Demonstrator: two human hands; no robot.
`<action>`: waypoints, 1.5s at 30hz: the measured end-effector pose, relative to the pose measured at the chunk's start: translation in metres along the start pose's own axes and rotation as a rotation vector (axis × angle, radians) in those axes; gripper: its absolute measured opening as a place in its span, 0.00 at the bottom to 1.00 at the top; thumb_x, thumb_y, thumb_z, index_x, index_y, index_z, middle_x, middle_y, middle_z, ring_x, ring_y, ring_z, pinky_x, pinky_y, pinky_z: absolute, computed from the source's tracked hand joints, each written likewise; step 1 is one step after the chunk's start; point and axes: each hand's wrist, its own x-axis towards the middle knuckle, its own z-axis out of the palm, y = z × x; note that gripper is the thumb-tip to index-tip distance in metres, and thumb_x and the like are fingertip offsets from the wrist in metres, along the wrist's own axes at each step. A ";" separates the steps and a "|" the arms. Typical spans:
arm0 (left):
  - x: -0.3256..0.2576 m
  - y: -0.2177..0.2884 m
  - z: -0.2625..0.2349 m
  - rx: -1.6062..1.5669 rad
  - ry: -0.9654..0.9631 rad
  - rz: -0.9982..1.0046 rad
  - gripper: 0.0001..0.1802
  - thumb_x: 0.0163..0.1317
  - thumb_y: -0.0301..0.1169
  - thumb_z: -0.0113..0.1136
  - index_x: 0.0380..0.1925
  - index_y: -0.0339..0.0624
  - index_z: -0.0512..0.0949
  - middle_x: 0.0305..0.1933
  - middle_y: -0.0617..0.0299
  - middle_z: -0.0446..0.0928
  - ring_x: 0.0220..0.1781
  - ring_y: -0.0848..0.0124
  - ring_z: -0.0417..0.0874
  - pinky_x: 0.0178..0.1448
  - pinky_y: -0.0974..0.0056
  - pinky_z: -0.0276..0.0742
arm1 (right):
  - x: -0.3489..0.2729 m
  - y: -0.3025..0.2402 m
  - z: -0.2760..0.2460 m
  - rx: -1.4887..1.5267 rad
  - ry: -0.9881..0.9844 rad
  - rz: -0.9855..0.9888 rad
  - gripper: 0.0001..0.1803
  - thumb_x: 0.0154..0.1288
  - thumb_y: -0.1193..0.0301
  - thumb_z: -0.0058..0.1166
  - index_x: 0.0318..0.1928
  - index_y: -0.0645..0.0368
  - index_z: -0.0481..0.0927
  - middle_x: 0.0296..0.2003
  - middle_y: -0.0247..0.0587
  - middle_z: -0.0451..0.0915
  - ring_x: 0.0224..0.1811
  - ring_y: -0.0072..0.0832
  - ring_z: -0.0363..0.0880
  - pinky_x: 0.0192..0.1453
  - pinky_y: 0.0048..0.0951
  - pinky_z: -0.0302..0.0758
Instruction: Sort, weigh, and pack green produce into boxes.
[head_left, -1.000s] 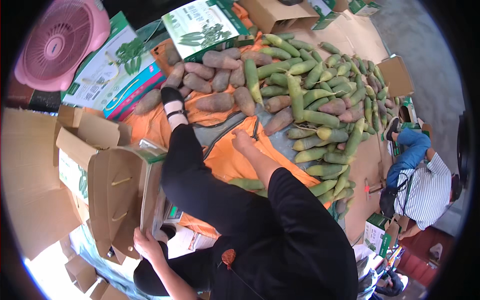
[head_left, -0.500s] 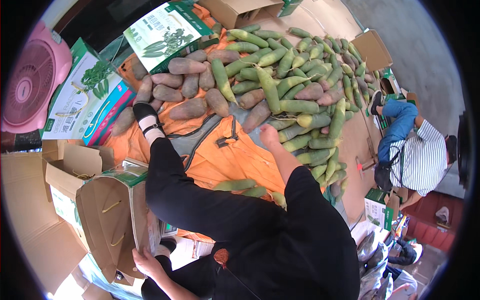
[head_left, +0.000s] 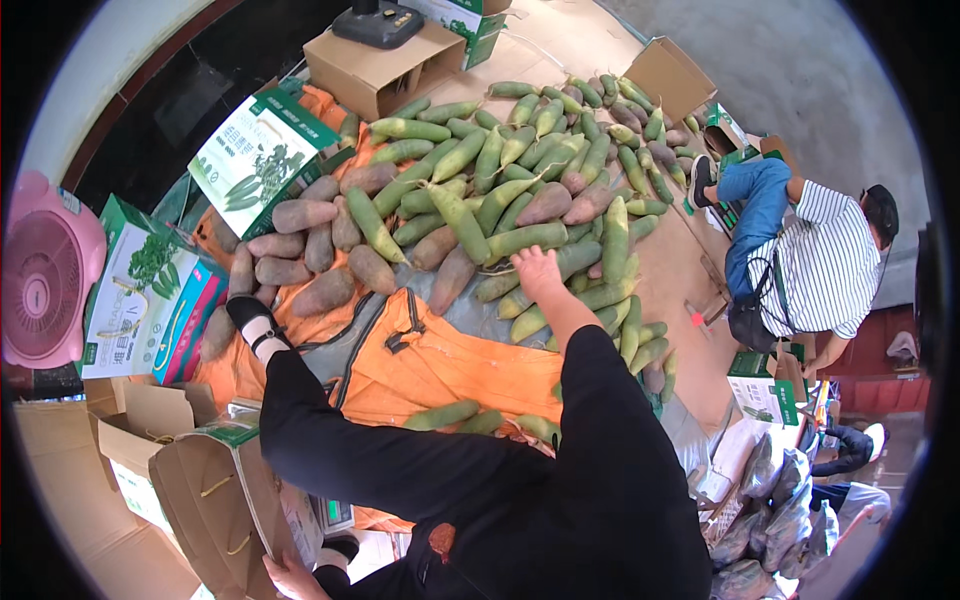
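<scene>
My right hand [head_left: 540,272] reaches into a heap of green radishes [head_left: 455,222]. Its fingers are slightly apart and rest against a green radish [head_left: 577,258] at the near side of the heap. At the lower left, my left hand [head_left: 292,577] grips the edge of an open cardboard box [head_left: 200,505] tilted beside my leg. Part of that hand is cut off by the picture's lower edge. Reddish-brown, soil-coated radishes [head_left: 322,293] lie left of the green ones, on an orange cloth [head_left: 450,370].
A small scale [head_left: 333,513] sits beside the tilted box. Printed boxes [head_left: 255,155] and a pink fan [head_left: 45,270] stand at the left. Several radishes [head_left: 440,415] lie near my knee. A person in a striped shirt [head_left: 815,260] sits at the right, near filled bags [head_left: 785,510].
The view has shifted, so the heap appears farther left. My right hand has moved farther onto the heap and its fingers have spread. My left hand stays on the box edge.
</scene>
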 end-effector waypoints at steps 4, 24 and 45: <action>0.000 -0.016 0.010 -0.010 0.100 0.089 0.19 0.56 0.30 0.58 0.45 0.28 0.72 0.42 0.34 0.76 0.45 0.40 0.77 0.49 0.48 0.70 | 0.005 -0.009 0.020 -0.062 -0.092 -0.038 0.21 0.64 0.69 0.44 0.58 0.47 0.72 0.49 0.30 0.73 0.58 0.29 0.66 0.59 0.49 0.60; 0.005 -0.012 0.005 -0.036 -0.005 0.071 0.23 0.55 0.23 0.59 0.52 0.24 0.70 0.47 0.34 0.76 0.50 0.42 0.77 0.55 0.51 0.71 | -0.031 0.016 -0.001 0.337 -0.022 0.220 0.17 0.66 0.55 0.44 0.39 0.47 0.84 0.45 0.34 0.81 0.55 0.33 0.71 0.57 0.57 0.63; -0.044 0.035 -0.040 0.051 0.017 0.251 0.18 0.61 0.34 0.56 0.45 0.31 0.78 0.42 0.44 0.81 0.43 0.52 0.83 0.46 0.56 0.79 | -0.138 -0.218 -0.349 1.709 0.639 -1.075 0.10 0.61 0.70 0.50 0.25 0.59 0.80 0.27 0.37 0.80 0.28 0.23 0.74 0.36 0.28 0.72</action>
